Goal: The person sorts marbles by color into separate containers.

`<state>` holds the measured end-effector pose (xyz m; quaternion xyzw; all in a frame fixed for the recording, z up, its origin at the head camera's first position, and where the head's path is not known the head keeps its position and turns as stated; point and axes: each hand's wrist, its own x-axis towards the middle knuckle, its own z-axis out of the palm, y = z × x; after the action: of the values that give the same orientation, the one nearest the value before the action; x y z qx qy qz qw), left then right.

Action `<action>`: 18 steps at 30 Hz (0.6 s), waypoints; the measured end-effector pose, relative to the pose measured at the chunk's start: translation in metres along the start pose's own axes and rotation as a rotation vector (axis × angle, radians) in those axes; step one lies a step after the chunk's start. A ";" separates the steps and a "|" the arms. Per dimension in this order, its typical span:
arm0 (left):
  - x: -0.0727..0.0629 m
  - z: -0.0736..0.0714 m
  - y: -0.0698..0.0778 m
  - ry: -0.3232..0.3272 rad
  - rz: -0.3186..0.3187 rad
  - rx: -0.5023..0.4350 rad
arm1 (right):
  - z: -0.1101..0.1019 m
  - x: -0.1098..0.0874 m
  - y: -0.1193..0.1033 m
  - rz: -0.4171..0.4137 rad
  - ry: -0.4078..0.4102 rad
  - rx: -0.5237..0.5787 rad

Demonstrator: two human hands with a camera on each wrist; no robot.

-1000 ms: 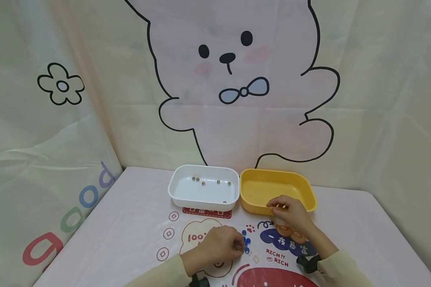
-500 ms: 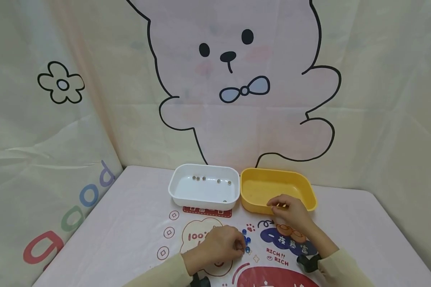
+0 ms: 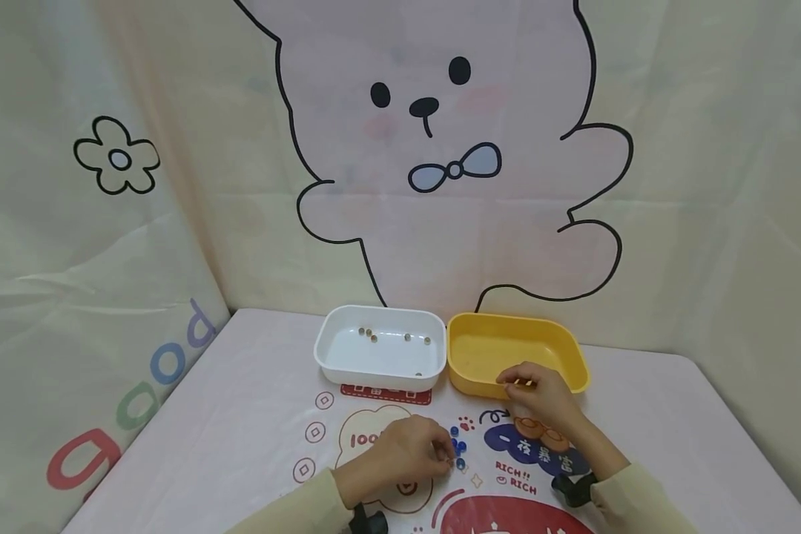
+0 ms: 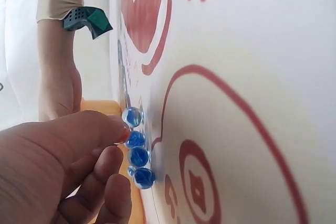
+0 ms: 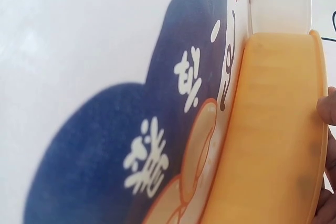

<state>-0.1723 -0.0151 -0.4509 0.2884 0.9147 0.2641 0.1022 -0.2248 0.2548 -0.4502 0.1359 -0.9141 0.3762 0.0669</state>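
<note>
Left hand (image 3: 410, 449): fingers pinch red marble (image 4: 125, 135), mostly hidden. Right hand (image 3: 541, 397): at yellow bin (image 3: 507, 347) rim; cannot tell fingers' grip.

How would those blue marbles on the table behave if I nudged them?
The blue marbles look round, so they'd probably roll easily across the flat-looking table. Their glassy shine suggests they may feel slippery. Bunched together, one pushed could well knock its neighbours.
</note>
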 end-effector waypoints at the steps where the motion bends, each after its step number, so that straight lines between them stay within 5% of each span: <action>1: 0.000 -0.001 0.000 0.001 -0.005 -0.010 | 0.000 0.000 0.000 0.002 0.001 0.000; 18: 0.002 -0.016 -0.007 0.036 -0.054 -0.105 | 0.001 0.000 0.000 -0.006 0.009 0.004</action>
<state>-0.1825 -0.0257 -0.4411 0.2528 0.9088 0.3139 0.1076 -0.2253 0.2541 -0.4513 0.1372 -0.9126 0.3784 0.0719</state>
